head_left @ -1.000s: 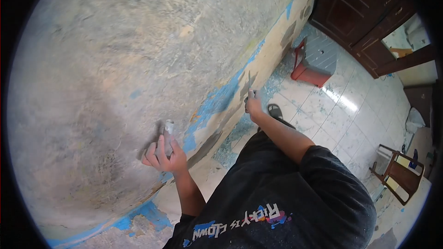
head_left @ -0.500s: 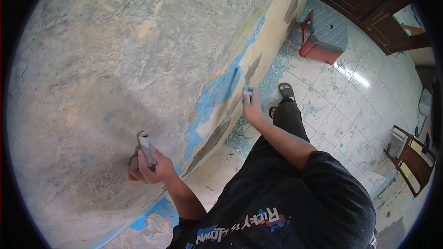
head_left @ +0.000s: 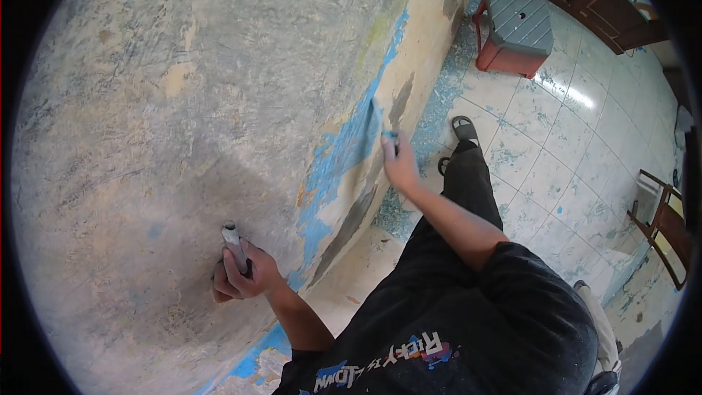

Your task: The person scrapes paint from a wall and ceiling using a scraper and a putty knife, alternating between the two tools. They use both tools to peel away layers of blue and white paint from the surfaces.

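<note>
While the left hand [head_left: 259, 272] grips a grey tubular tool [head_left: 235, 243] near the wall [head_left: 146, 132], the tool's long axis points to upper left; the right hand [head_left: 401, 167] is closed around a blue-tipped object [head_left: 390, 134].

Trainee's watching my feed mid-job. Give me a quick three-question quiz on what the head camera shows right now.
1. Multiple choice: what colour is the top of the stool?
A) yellow
B) grey
C) green

2. True or false: the left hand holds a tube-shaped object.

3. Fill in: near the right hand, the wall shows a paint patch coloured ____.

Key:
1. B
2. True
3. Blue
</note>
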Motion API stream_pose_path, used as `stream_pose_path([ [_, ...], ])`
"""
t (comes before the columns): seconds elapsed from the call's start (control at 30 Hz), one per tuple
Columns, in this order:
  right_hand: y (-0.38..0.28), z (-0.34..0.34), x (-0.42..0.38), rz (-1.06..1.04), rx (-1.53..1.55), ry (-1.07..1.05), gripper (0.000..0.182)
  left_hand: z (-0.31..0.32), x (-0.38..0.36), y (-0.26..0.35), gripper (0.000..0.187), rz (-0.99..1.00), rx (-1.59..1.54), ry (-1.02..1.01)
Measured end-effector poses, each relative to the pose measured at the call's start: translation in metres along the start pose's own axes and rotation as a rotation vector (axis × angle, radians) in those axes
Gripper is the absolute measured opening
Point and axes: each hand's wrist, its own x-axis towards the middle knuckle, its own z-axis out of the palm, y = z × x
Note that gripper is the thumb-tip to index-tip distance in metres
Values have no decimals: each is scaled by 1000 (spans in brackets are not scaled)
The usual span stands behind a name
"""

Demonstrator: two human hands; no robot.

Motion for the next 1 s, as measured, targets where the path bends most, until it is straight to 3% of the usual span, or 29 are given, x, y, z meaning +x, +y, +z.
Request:
stream_pose_path([
  [0.07,-19,-17,26,37,-19,-2,35,-3,-1,-1,28,2,1,7],
  [0.27,-16,-15,-14,57,-65,-63,33,1,1,2,27,6,16,30],
  [0.37,-17,-19,10,-1,-60,-4,33,1,1,0,28,10,20,36],
  [0.47,-29,-33,16,83,-59,-105,33,1,1,3,28,12,24,36],
  [0.67,-10,-11,1,12,-9,3,32,4,1,1,28,15,27,40],
  [0.77,-28,-35,30,97,-31,-102,31,-3,2,0,28,29,42,14],
  [0.87,-26,-31,7,3,-115,-11,32,0,1,4,29,27,40,11],
  [1.0,-21,-24,7,40,-66,-54,32,3,1,1,29,42,43,21],
])
